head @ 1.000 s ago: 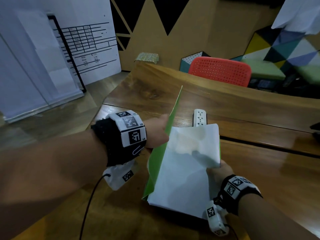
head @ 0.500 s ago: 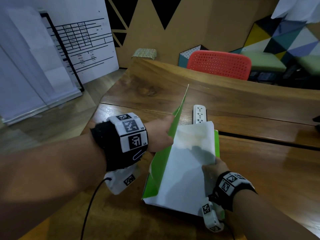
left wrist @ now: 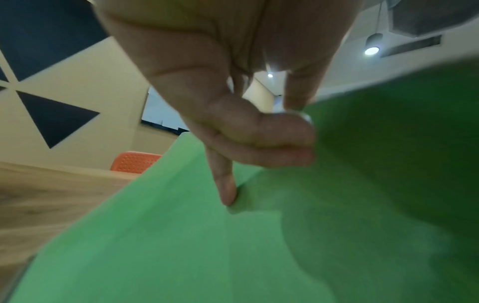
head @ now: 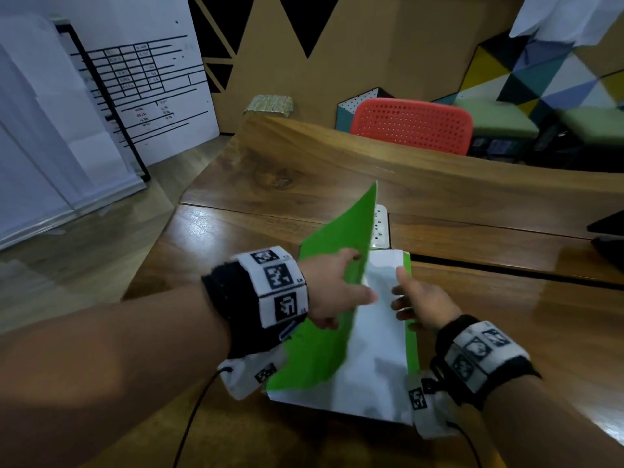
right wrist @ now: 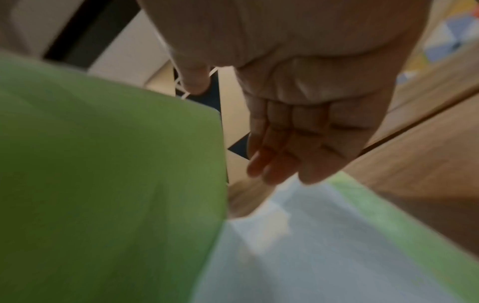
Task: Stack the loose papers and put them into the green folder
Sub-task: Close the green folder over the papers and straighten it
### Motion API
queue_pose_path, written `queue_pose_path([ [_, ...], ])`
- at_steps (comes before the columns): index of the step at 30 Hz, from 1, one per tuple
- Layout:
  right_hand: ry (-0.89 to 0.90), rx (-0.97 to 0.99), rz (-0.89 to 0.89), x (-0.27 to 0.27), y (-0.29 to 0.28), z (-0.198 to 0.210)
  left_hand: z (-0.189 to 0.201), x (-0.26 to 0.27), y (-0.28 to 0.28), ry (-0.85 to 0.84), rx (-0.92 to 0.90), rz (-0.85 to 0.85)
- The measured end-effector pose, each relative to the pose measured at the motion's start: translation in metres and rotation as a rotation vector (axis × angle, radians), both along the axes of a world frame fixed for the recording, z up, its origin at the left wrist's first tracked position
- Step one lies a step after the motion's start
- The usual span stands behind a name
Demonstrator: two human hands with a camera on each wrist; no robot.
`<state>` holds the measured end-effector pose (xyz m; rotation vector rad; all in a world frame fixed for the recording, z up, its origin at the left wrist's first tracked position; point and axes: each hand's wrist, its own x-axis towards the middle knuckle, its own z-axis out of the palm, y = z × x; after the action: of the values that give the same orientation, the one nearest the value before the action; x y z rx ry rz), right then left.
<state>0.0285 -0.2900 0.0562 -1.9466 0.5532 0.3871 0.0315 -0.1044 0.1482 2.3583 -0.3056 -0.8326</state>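
The green folder [head: 324, 332] lies open on the wooden table [head: 506, 332], its front cover tilted over the white papers [head: 371, 366] that rest on its back half. My left hand [head: 337, 288] pinches the cover's free edge; in the left wrist view the thumb [left wrist: 285, 131] clamps the green folder [left wrist: 233, 246]. My right hand [head: 418, 302] hovers over the papers' right side, fingers straight and holding nothing. The right wrist view shows that right hand [right wrist: 298, 133] flat above the papers [right wrist: 311, 246], beside the green cover [right wrist: 103, 164].
A white power strip [head: 381, 228] lies just beyond the folder. A red chair [head: 412, 130] stands behind the table, and a whiteboard [head: 145, 96] leans at the left. A dark object [head: 607, 231] sits at the table's right edge.
The cover has swung down from nearly upright toward the papers. My right hand let go of the papers' right edge and moved up over the sheet.
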Motion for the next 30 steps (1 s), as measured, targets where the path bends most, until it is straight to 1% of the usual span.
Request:
queue_pose_path([
  [1, 0.006, 0.131, -0.01, -0.005, 0.0, 0.012, -0.007, -0.006, -0.006, 0.066, -0.037, -0.026],
  [2, 0.02, 0.17, 0.034, -0.009, -0.002, 0.018, -0.015, -0.011, -0.012, 0.133, -0.052, -0.059],
  [4, 0.028, 0.112, 0.139, -0.018, -0.01, 0.017, -0.035, -0.018, -0.02, 0.216, -0.055, -0.111],
  [5, 0.027, 0.068, 0.154, -0.022, -0.016, 0.011, -0.045, -0.019, -0.021, 0.209, -0.045, -0.124],
  [7, 0.055, -0.026, 0.161, -0.029, -0.029, -0.007, -0.065, -0.013, -0.015, 0.087, 0.013, -0.118],
  [9, 0.131, -0.108, 0.145, -0.038, -0.04, -0.028, -0.084, -0.002, 0.001, -0.061, 0.118, -0.015],
  [11, 0.159, -0.175, 0.126, -0.045, -0.044, -0.047, -0.102, 0.007, 0.022, -0.127, 0.217, 0.105],
  [12, 0.156, -0.216, 0.121, -0.047, -0.044, -0.054, -0.109, 0.009, 0.031, -0.117, 0.273, 0.123],
  [14, 0.176, -0.327, 0.153, -0.048, -0.041, -0.063, -0.121, 0.005, 0.044, -0.042, 0.381, 0.05],
  [17, 0.201, -0.39, 0.18, -0.046, -0.036, -0.069, -0.136, -0.013, 0.054, 0.05, 0.506, -0.157],
  [20, 0.228, -0.432, 0.175, -0.043, -0.034, -0.07, -0.143, -0.029, 0.052, 0.035, 0.608, -0.289],
  [24, 0.251, -0.456, 0.152, -0.041, -0.034, -0.069, -0.149, -0.035, 0.048, -0.044, 0.644, -0.314],
  [30, 0.283, -0.5, 0.168, -0.041, -0.033, -0.069, -0.152, -0.037, 0.05, -0.057, 0.622, -0.369],
])
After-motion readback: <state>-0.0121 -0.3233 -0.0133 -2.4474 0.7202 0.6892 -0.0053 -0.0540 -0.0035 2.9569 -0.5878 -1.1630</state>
